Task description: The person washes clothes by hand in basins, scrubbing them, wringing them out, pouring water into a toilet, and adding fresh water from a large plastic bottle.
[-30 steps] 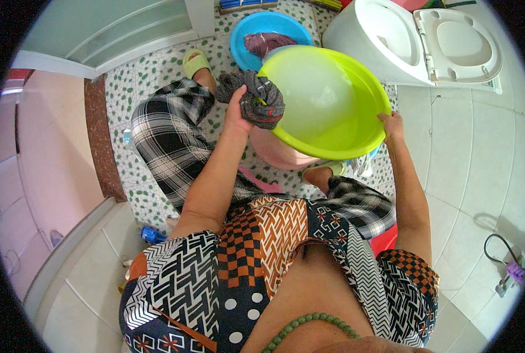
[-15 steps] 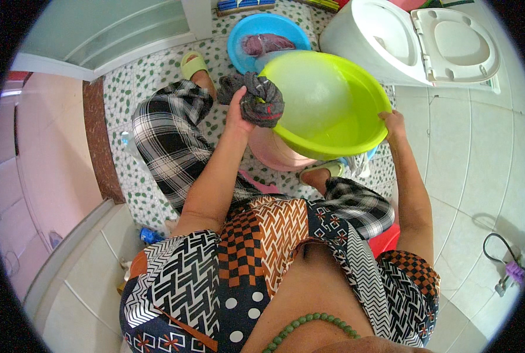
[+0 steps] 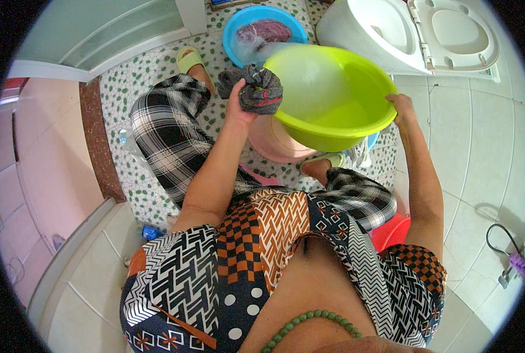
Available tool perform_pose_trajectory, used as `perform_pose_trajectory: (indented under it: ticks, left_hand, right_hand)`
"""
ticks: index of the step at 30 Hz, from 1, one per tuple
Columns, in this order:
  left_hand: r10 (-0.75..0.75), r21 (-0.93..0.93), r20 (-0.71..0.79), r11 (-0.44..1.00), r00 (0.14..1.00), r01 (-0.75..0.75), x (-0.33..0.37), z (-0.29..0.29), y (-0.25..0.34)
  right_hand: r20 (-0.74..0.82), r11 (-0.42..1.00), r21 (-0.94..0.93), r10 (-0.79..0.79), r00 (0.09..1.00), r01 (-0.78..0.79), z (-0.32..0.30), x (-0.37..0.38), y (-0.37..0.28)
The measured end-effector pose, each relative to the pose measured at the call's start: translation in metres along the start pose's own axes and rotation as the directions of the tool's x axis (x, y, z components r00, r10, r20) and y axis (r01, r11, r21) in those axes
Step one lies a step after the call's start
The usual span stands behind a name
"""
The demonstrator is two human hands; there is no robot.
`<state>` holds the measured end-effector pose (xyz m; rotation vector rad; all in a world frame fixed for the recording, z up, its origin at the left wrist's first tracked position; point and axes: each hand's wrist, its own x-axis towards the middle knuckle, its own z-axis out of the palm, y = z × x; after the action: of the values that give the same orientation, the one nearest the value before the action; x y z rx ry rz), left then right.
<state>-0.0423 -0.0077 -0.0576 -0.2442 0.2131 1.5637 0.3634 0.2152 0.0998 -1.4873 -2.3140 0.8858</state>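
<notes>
The lime-green basin (image 3: 327, 140) looks from here like smooth, glossy plastic, the dark grey bundle (image 3: 262, 99) matt, rumpled cloth, the toilet (image 3: 348, 35) shiny ceramic.

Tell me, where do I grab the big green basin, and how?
The green basin looks best gripped by its right rim, coming from the right, where the right hand holds it. That rim flares outward, so a grip can probably curl around it. The basin seems tilted left: cloudy water gathers there, leaving the right inside bare.
</notes>
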Motion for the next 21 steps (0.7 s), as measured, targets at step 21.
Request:
perform_pose_trajectory:
  ticks: [21]
  left_hand:
    - [-0.101,-0.077,0.04,0.992,0.994,0.104,0.006,-0.009,-0.011]
  right_hand:
    - [-0.091,0.773,0.53,0.46,0.883,-0.348,-0.009,0.03,-0.151]
